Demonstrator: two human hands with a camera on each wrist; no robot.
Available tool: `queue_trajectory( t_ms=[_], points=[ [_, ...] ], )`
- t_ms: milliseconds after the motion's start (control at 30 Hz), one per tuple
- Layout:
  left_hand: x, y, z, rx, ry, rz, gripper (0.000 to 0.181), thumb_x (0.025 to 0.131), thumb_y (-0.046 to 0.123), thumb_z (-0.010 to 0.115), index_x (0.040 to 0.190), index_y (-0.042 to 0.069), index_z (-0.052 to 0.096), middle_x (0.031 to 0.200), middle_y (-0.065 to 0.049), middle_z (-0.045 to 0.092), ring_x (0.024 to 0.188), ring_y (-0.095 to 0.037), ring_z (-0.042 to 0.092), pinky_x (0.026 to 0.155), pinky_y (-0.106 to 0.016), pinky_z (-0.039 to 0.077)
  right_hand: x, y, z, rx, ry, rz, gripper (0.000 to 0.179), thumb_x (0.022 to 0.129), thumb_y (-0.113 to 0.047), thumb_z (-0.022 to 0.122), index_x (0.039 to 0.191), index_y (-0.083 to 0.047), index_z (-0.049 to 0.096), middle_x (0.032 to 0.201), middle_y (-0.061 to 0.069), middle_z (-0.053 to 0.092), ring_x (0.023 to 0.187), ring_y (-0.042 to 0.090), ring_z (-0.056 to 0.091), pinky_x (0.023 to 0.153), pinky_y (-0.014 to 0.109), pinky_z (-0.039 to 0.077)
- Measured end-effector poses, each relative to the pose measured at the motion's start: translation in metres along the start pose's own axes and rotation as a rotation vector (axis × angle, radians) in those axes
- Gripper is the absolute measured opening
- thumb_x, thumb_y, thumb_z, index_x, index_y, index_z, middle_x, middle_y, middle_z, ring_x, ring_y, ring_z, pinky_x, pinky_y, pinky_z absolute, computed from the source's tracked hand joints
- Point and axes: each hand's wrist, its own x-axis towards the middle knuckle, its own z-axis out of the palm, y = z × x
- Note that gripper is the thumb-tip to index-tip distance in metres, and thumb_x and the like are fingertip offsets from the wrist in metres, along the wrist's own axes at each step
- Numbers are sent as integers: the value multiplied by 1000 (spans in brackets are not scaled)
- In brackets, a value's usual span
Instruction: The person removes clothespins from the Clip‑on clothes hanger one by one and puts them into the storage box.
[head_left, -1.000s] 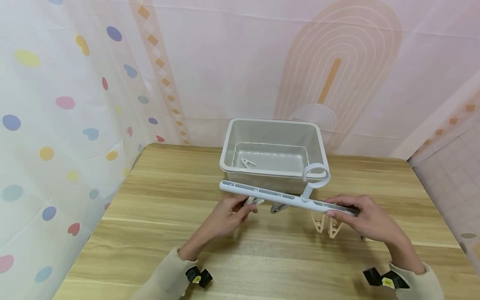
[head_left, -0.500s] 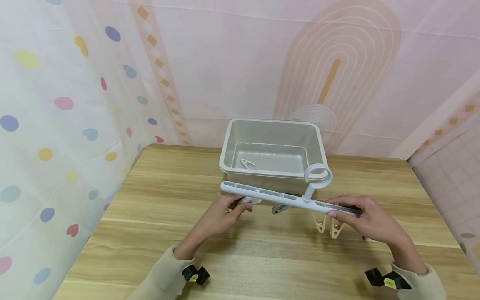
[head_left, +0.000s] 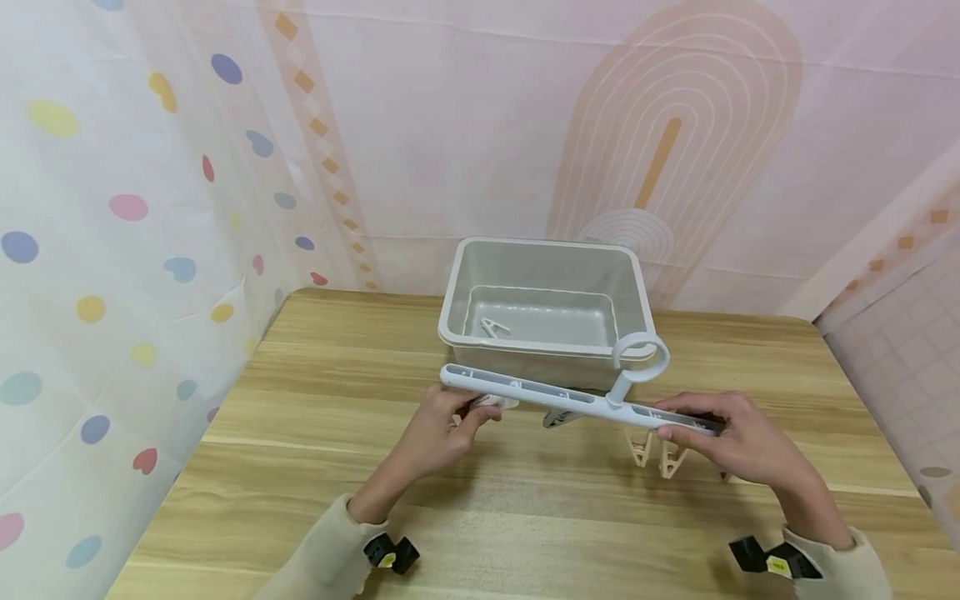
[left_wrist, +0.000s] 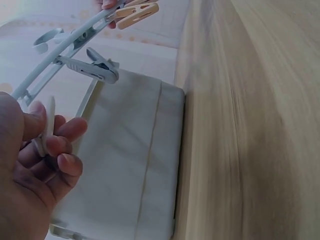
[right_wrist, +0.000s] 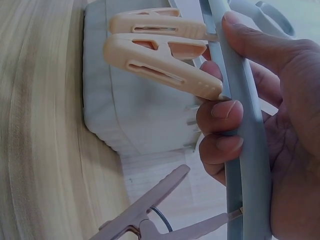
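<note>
My right hand [head_left: 731,437] grips the right end of a pale blue-grey hanger bar [head_left: 540,392] with a round hook [head_left: 641,354], holding it above the table. Two peach clothespins [right_wrist: 160,67] hang from the bar beside the right fingers. A mauve clothespin [right_wrist: 145,205] hangs near the bar's end in the right wrist view. Farther left along the bar hangs a grey clothespin [left_wrist: 95,69]. Under the bar's left end, my left hand [head_left: 442,429] pinches a white clothespin [head_left: 497,402] between thumb and fingers. Whether this pin touches the bar is hard to tell.
Behind the hanger a light grey plastic bin [head_left: 540,358] stands on the wooden table [head_left: 510,533]. One white clothespin [head_left: 492,327] lies inside the bin. Patterned cloth [head_left: 465,125] hangs behind the table and along its left side.
My left hand has shifted slightly left with the white clothespin. The hanger has moved a little to the right and its hook sits slightly lower; my right hand keeps its grip.
</note>
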Motion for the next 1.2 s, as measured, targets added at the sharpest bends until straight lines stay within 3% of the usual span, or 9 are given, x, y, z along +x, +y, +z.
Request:
queue_trajectory(
  t_ms=[200,300,433,533,733,833,933,1100,1200],
  points=[
    [0,-2,4,-40,36,39,14,94,-3,68,105,3,76,86,-7,74,69,-15,68,60,-21,56,1,0,0,16,1,-40,21,92,-14,77,112,-21,76,78,-6,68,48,0,46,40,27,42],
    [1,-1,3,-84,15,15,12,95,-3,67,102,1,76,85,-8,75,73,-20,73,63,-23,58,1,1,-1,20,-2,-77,22,91,-10,77,111,-20,77,80,-7,70,51,-1,47,44,26,43],
    [1,-1,2,-86,7,-18,11,95,-1,68,96,4,77,84,-6,76,73,-17,72,63,-23,58,2,0,-2,13,-4,-117,23,90,-7,77,110,-18,77,81,-8,70,56,0,50,49,25,44],
    [1,-1,3,-40,57,22,12,92,-4,70,98,4,78,84,-5,76,70,-14,69,60,-21,55,3,-1,-2,11,1,-131,24,89,-6,78,110,-18,77,81,-9,70,57,0,50,49,24,44],
    [3,-2,11,44,236,177,18,84,-10,73,97,2,78,84,-7,76,70,-15,67,64,-20,54,4,2,-1,31,9,-215,30,86,1,79,110,-17,76,77,-7,68,54,-2,48,44,22,41],
    [3,-2,12,32,255,192,20,83,-12,72,96,2,77,82,-7,76,70,-16,69,65,-19,53,5,5,-2,33,15,-281,33,84,5,79,110,-15,76,76,-5,68,57,-1,51,48,21,43],
    [3,-1,10,-34,193,151,17,86,-11,71,98,0,76,79,-8,75,69,-17,70,62,-20,55,6,6,-3,23,15,-313,35,83,6,79,110,-16,76,77,-5,69,60,0,54,52,21,45],
    [3,1,2,-169,18,-48,15,94,-1,69,105,5,77,75,-4,73,67,-12,66,56,-21,51,5,6,-6,16,2,-300,34,83,4,80,108,-20,76,75,-7,68,59,0,52,51,21,44],
    [3,3,0,-189,-23,-120,16,95,2,68,107,8,78,75,-2,73,68,-10,64,56,-22,49,5,7,-6,15,-7,-304,35,84,4,79,108,-21,76,75,-7,68,58,0,52,50,21,44]
  ],
)
